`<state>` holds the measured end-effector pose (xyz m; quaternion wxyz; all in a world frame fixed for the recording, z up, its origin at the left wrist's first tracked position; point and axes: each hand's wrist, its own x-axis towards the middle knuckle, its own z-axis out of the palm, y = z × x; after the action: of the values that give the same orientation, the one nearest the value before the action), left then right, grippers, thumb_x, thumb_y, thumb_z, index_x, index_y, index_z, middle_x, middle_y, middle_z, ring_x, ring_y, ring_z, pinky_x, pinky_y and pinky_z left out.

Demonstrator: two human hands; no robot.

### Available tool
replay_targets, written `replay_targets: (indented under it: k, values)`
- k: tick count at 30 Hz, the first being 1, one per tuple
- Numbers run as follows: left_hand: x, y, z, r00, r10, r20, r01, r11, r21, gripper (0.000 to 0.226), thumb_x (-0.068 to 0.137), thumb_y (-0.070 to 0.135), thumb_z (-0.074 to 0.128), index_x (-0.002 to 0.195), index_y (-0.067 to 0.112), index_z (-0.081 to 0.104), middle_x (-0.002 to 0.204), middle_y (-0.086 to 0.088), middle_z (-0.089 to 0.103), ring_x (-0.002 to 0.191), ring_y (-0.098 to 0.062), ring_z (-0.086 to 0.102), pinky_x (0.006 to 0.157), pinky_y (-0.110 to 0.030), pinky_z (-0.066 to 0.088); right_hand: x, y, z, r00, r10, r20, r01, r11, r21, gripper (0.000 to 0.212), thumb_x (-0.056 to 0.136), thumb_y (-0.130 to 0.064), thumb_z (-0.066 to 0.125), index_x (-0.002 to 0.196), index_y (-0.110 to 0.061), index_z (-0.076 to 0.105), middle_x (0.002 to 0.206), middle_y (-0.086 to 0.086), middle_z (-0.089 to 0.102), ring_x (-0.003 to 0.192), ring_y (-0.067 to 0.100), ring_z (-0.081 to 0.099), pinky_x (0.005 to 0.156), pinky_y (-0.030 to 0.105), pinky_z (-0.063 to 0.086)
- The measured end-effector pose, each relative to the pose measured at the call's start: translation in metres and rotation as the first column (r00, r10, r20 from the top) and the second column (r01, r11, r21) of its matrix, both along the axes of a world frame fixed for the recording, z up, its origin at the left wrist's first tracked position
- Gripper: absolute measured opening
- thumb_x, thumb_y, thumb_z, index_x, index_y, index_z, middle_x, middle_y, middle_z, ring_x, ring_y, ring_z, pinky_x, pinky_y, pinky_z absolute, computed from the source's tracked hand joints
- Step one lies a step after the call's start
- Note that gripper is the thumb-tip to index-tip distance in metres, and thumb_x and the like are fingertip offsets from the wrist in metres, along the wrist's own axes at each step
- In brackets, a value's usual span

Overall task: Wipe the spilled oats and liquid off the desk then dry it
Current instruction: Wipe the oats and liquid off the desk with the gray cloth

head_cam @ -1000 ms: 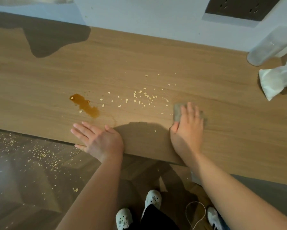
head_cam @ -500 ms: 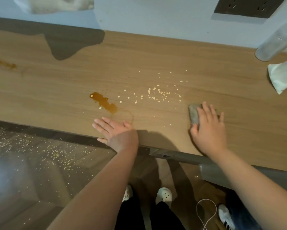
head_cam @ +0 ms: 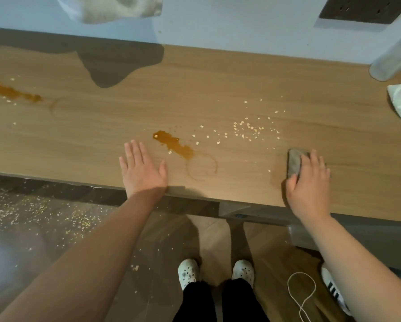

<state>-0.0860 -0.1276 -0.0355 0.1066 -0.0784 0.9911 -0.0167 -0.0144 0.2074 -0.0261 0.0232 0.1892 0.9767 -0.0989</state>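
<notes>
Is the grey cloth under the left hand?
No, the grey cloth lies under the right hand; the left hand rests flat on the desk itself.

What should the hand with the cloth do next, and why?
Probably slide the grey cloth, pressed under the right hand, forward and left through the scattered oats: they lie closest to it, unwiped, with the brown puddle just beyond them.

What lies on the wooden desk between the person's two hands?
In the head view: an amber liquid puddle, a faint ring stain and scattered pale oat flakes.
</notes>
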Motion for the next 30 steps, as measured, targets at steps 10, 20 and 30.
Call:
replay_targets:
  k: [10,20,30]
  values:
    - [0.002,-0.003,-0.007,0.999,-0.021,-0.041,0.024,0.997,0.067,0.080,0.098,0.055,0.018,0.153,0.001,-0.003,0.163,-0.017,-0.004,0.151,-0.029,-0.003,0.122,-0.048,0.005,-0.017,-0.055,-0.003,0.996,0.092,0.002,-0.092,0.995,0.026,0.057,0.096,-0.024,0.037,0.149,-0.006,0.030,0.160,0.015,0.019,0.149,0.032,0.015,0.121,0.046,0.007]
    - [0.001,-0.002,-0.008,0.997,-0.033,-0.065,0.039,0.996,0.085,0.077,0.097,0.055,0.023,0.156,0.011,0.003,0.163,-0.017,-0.003,0.150,-0.029,-0.003,0.120,-0.049,0.003,-0.034,-0.094,-0.008,0.986,-0.158,-0.050,0.159,0.987,0.017,0.059,0.096,-0.027,0.038,0.150,-0.005,0.027,0.160,0.015,0.019,0.148,0.035,0.016,0.119,0.047,0.008]
    - [0.000,-0.002,-0.010,0.998,-0.025,-0.054,0.029,0.998,0.064,0.077,0.096,0.056,0.022,0.156,0.013,0.002,0.163,-0.015,-0.004,0.151,-0.028,-0.004,0.120,-0.049,0.005,-0.009,-0.074,-0.004,0.927,-0.367,-0.077,0.371,0.927,0.050,0.058,0.094,-0.024,0.040,0.147,-0.003,0.033,0.158,0.018,0.024,0.145,0.037,0.023,0.119,0.055,0.018]
